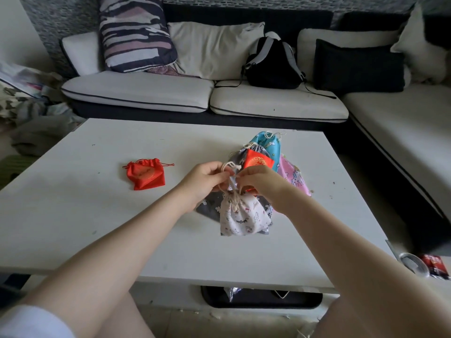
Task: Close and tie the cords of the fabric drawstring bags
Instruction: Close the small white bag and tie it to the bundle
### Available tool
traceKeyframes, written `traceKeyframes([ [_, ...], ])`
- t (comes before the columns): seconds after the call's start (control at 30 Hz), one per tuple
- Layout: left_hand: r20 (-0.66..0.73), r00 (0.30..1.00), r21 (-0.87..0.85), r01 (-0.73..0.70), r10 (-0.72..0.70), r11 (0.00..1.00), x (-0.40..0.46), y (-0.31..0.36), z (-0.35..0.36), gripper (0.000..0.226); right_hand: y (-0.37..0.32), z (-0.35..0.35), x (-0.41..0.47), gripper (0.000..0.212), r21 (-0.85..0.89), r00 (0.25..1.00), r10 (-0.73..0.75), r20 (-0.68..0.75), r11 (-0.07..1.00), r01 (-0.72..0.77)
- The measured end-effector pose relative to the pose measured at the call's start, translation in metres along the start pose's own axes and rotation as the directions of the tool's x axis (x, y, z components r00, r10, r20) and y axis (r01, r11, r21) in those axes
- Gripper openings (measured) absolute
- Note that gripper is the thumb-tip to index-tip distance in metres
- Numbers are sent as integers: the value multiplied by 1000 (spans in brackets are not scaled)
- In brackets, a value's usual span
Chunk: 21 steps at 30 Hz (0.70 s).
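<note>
Near the middle of the table (73, 215), a little toward its right edge, the white bag (244, 219) stands with its gathered neck up and its long axis running away from the person toward the hands. Both hands meet directly above that neck: the left hand (205, 180) and the right hand (262, 182) each pinch the beige cord (228, 167), fingers curled close, a loop rising between them. Neither hand is clearly nearer; the knot sits between the two, so the coming pull would likely run outward to left and right.

Counted, six bags show. One red bag (146, 174) lies alone toward the left edge, mouth gathered, well apart from the rest. The white one in hand rests on a grey bag (210, 207). Beyond the hands lie a second red bag (258, 162), a blue bag (269, 142) and a pink bag (294, 178), overlapping toward the far edge. More may lie hidden in the heap.
</note>
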<state>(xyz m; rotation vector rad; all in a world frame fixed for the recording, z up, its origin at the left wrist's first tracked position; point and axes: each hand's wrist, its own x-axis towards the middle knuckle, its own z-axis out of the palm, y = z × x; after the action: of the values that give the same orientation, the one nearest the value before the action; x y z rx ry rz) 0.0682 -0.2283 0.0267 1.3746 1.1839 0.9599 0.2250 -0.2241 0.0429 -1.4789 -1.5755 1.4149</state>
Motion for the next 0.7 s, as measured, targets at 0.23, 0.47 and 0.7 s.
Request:
traceKeyframes([
  [0.23, -102, 983, 370, -106, 153, 923, 3, -7, 4, 14, 4, -1, -1, 16, 9, 999, 29, 23, 1000, -29],
  [0.47, -137, 975, 171, -149, 173, 974, -5, 7, 12, 14, 8, 4, 3, 30, 209, 993, 115, 33, 971, -119],
  [0.7, -54, 985, 78, -161, 166, 984, -6, 6, 14, 19, 7, 7, 2, 19, 527, 971, 234, 58, 819, -229],
])
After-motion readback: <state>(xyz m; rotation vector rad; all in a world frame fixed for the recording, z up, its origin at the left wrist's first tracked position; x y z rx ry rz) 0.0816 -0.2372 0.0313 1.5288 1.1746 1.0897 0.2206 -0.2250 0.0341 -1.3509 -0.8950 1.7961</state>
